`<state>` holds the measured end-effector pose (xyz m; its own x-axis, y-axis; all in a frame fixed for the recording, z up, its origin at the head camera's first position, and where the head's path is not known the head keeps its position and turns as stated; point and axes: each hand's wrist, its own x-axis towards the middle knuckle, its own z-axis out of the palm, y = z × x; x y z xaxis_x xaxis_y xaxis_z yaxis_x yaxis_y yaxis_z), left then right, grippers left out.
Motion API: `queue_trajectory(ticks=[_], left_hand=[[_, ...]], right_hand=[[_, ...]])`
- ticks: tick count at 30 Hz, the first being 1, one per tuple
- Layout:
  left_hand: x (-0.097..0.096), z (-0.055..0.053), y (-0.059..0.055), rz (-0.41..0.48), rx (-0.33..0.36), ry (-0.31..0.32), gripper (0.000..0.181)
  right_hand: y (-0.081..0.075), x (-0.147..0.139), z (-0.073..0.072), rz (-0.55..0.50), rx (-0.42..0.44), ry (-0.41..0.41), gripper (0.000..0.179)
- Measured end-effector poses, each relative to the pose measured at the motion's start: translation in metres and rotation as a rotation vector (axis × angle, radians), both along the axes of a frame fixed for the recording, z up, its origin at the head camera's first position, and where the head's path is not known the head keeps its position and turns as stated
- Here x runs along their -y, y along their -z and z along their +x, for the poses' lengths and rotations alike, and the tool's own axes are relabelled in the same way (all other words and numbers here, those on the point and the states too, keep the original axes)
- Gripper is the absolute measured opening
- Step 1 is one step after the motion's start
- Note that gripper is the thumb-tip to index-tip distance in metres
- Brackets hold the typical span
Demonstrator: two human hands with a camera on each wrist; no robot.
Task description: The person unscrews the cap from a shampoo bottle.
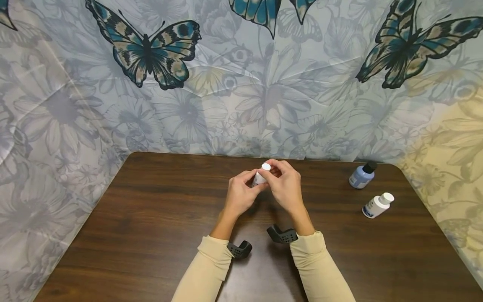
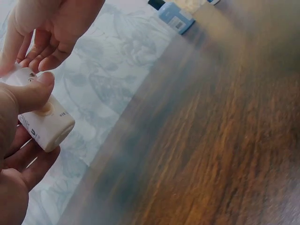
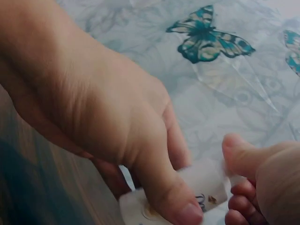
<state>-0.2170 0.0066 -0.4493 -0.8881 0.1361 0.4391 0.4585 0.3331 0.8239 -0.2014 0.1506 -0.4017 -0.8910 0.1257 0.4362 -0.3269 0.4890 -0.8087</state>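
Observation:
Over the far middle of the table, both hands meet at a small white bottle (image 1: 259, 179) with a white cap (image 1: 266, 166). My left hand (image 1: 241, 193) grips the bottle's body; in the left wrist view its thumb (image 2: 35, 95) presses one side of the bottle, with fingers underneath. At the cap end, my right hand (image 1: 286, 184) has thumb and fingers around the cap. The right wrist view shows the bottle (image 3: 133, 208) partly hidden behind the left thumb, and the right hand (image 3: 276, 180) at its cap end. Small print marks the bottle; most is unreadable.
A blue bottle (image 1: 361, 178) with a black cap stands at the table's far right. Nearer stands another white bottle (image 1: 375, 206) with a white cap. The brown wooden table (image 1: 151, 218) meets a butterfly-patterned cloth (image 1: 181, 121) behind it. Dark bands sit on both wrists.

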Motion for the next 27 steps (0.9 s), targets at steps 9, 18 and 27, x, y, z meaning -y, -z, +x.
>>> queue_trajectory(ticks=[9, 18, 27], left_hand=[[0.006, 0.000, -0.006, 0.000, 0.040, 0.109, 0.048], [0.015, -0.001, -0.013, 0.008, 0.261, 0.190, 0.047], [0.017, -0.001, -0.016, 0.001, 0.321, 0.192, 0.052]], right_hand=[[-0.005, -0.006, 0.003, 0.077, -0.024, -0.089, 0.021], [-0.018, -0.013, 0.008, 0.143, 0.157, -0.177, 0.032], [-0.018, -0.009, 0.010, 0.113, 0.146, -0.021, 0.032]])
